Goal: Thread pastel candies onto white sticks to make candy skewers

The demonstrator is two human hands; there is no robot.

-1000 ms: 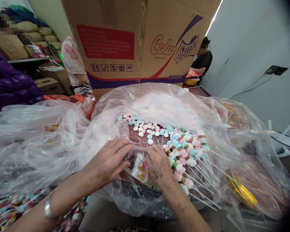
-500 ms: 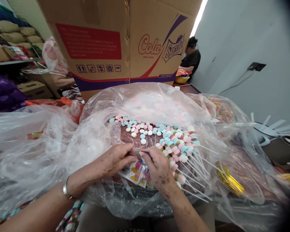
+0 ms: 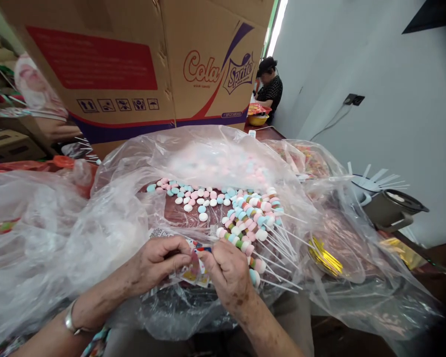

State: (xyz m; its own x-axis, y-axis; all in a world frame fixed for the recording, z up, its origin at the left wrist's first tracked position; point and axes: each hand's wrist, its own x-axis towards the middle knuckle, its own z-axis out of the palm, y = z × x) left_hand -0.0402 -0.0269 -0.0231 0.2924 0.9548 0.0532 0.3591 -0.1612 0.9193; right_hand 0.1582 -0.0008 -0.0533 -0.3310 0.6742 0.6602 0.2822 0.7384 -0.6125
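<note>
While both our left hand (image 3: 159, 262) and right hand (image 3: 226, 270) pinch the printed wrapper (image 3: 195, 270), it could tear. Just beside the wrapper lie the candy skewers (image 3: 252, 228) (sticks loose), which we might nudge.

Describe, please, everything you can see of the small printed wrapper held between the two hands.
The wrapper is a small, thin, glossy packet, white with red, yellow and blue print. It looks like plastic film. The left hand and right hand pinch it at its top edge, hiding much of it. It hangs over the clear plastic bag, near the marshmallow sticks.
</note>
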